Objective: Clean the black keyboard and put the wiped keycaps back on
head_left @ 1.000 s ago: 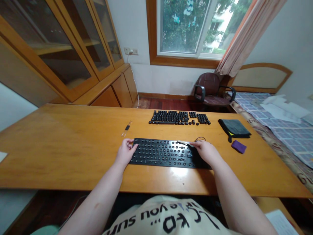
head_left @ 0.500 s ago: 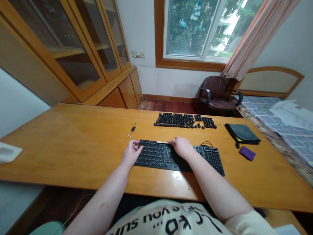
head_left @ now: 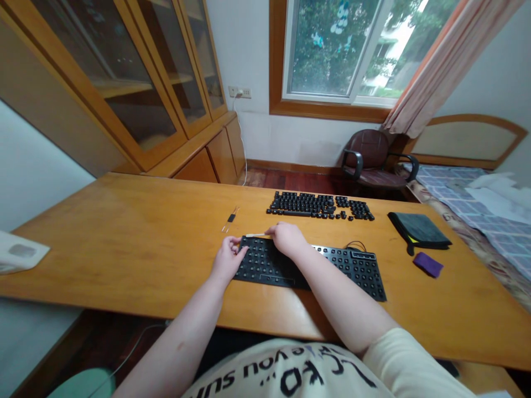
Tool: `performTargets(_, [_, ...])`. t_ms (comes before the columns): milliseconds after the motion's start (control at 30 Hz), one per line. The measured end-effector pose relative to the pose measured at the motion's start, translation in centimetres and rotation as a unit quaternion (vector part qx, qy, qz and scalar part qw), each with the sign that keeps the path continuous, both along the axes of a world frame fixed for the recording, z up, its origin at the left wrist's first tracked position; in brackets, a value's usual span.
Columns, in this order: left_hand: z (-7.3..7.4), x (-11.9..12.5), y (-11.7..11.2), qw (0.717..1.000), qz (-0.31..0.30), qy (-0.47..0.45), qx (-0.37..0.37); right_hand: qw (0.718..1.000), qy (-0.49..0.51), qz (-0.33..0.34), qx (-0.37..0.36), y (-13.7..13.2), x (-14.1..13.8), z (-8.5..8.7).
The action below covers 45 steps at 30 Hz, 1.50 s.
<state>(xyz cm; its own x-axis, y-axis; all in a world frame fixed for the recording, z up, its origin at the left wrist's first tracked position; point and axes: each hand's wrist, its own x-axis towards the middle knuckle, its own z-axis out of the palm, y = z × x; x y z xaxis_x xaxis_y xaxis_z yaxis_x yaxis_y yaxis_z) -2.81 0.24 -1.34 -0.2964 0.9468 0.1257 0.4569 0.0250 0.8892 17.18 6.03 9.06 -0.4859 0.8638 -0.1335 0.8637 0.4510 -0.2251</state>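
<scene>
1. A wooden worktop (head_left: 157,243) is filling the foreground; a keyboard (head_left: 257,265), bare of caps, is lying near its front edge.
2. The left hand (head_left: 227,258) is pinching the keyboard's left end; the right hand (head_left: 286,237) is pinching a pale stick (head_left: 255,235) along the far edge.
3. Pressing too hard might be risking a slip into the left fingers.
4. Loose caps (head_left: 302,203) are lying beyond; the right forearm (head_left: 338,287) is hiding the keyboard's middle.
</scene>
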Motion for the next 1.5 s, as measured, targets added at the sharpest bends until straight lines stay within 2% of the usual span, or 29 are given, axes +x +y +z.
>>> performTargets(133, [0.1, 0.0, 0.0, 1.0, -0.005, 0.002, 0.003, 1.0, 0.004, -0.015, 0.017, -0.3, 0.8, -0.2])
performTargets(367, [0.3, 0.1, -0.1, 0.999, -0.02, 0.039, 0.004, 0.998, -0.025, 0.049, 0.003, -2.6, 2.0, -0.2])
performTargets(633, [0.3, 0.1, -0.1, 1.0, -0.02, 0.023, 0.004, 0.998, -0.051, -0.035, -0.017, -2.9, 5.5, 0.8])
performTargets(800, [0.1, -0.1, -0.1, 1.0, -0.018, 0.004, 0.008, 0.993, -0.055, -0.097, -0.032, -3.7, 9.8, 0.7])
performTargets(1000, [0.2, 0.0, -0.1, 1.0, -0.025, 0.008, 0.008, 0.98, -0.083, -0.179, -0.034, -5.0, 17.1, 0.2])
performTargets(1167, [0.3, 0.0, 0.0, 1.0, -0.023, 0.016, 0.007, 0.961, -0.101, -0.255, -0.031, -6.4, 22.0, 1.1])
performTargets(1233, [0.2, -0.1, 0.0, 0.999, -0.018, 0.029, 0.004, 0.962, -0.098, -0.254, -0.012, -7.0, 22.3, 1.7])
performTargets(1333, [-0.2, -0.2, 0.1, 0.999, -0.015, 0.042, 0.004, 0.975, -0.053, -0.215, 0.004, -7.7, 20.8, 1.9])
performTargets(1433, [-0.5, -0.3, 0.2, 0.999, -0.014, 0.048, 0.012, 0.982, -0.012, -0.188, -0.016, -8.3, 18.6, 0.8])
performTargets(1500, [-0.6, -0.4, 0.3, 0.998, -0.013, 0.053, 0.016, 0.98, -0.007, -0.196, -0.034, -8.9, 17.5, -0.1])
